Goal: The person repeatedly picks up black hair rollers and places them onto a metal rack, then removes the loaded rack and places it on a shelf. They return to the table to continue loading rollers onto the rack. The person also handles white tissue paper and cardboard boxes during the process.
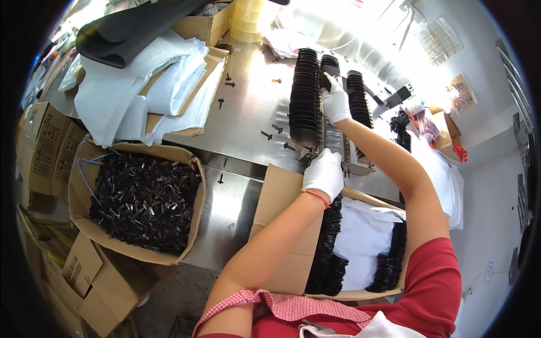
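Both hands wear white gloves. A metal rack (336,147) on the steel table carries rows of thin black rounded pieces standing on edge, packed close together; the longest row (304,96) is at the left. My right hand (337,105) reaches between the rows, its fingers closed on a black rounded piece (326,82) at the far part of the middle row. At the rack's near end is my left hand (324,173), fingers curled together; whatever they hold is hidden. A shorter row of black pieces (359,98) stands right of my right hand.
An open carton (284,217) below my arms holds black pieces and white sheets. Left stands a box (194,225) full of small black parts. Loose small black parts (266,135) lie on the steel table (242,107). White sheets (121,107) are piled at far left.
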A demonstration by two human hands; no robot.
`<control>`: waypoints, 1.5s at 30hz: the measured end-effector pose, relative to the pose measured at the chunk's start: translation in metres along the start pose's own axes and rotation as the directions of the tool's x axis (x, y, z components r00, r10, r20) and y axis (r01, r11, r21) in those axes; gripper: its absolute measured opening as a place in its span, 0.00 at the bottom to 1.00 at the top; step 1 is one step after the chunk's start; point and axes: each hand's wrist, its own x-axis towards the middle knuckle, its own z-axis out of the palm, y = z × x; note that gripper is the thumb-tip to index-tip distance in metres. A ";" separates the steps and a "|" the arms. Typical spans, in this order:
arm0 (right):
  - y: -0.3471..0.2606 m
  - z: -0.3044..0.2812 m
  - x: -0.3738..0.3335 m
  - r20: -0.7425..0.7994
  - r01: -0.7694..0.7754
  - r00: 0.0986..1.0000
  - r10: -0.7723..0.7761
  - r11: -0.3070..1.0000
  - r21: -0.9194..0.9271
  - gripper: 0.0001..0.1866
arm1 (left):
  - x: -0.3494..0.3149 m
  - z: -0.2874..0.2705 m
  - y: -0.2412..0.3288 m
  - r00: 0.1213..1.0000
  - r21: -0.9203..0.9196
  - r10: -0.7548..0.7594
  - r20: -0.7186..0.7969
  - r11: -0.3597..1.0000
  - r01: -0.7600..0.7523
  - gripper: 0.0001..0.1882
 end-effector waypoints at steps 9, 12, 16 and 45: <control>-0.052 -0.080 0.011 0.179 -0.100 0.980 0.088 0.993 0.063 0.23 | -0.003 -0.025 0.021 0.988 -0.654 -0.156 -0.001 0.747 0.117 0.26; -0.076 -0.126 -0.048 0.255 0.167 0.942 -0.217 0.965 0.203 0.20 | 0.003 -0.035 0.042 0.962 -0.965 -0.208 0.180 -0.228 0.131 0.33; -0.067 -0.157 -0.068 0.553 0.149 0.779 -0.296 0.944 0.294 0.21 | 0.007 -0.035 0.050 0.938 -0.942 -0.289 0.192 -0.323 0.093 0.16; -0.007 -0.007 0.106 -0.158 0.172 0.969 -0.188 0.979 -0.113 0.18 | -0.001 -0.003 -0.002 0.999 -0.172 -0.005 -0.048 0.985 -0.003 0.16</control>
